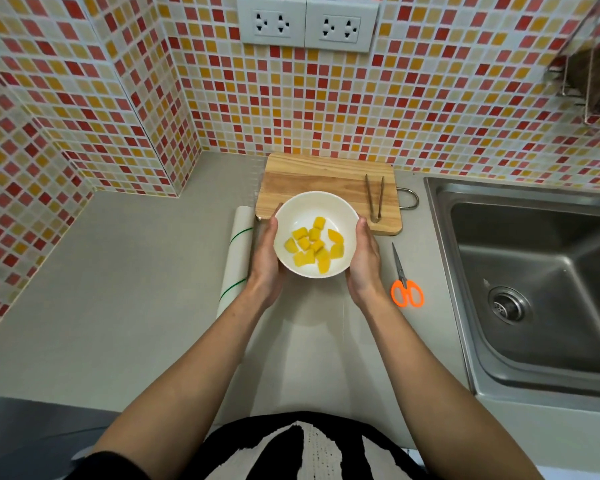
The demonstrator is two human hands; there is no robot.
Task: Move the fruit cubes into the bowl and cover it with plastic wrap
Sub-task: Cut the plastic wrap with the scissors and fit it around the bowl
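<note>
Bowl (315,207): plain white, between my hands.
Fruit cubes (314,249): yellow, inside the bowl.
Cutting board (321,176): pale wood with a darker grain band, behind the bowl.
Scissors (406,287): orange handles, grey blades, right of the bowl.
Roll (238,252): white with thin green lines, left of the bowl.
Wall tiles (430,98): red, orange and cream mosaic, behind the bowl.
My top (309,448): black and white stripes.

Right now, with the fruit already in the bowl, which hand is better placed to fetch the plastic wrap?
Probably the left hand: the plastic wrap roll lies right beside it, while the right hand holds the bowl on the far side, nearer the scissors.
</note>
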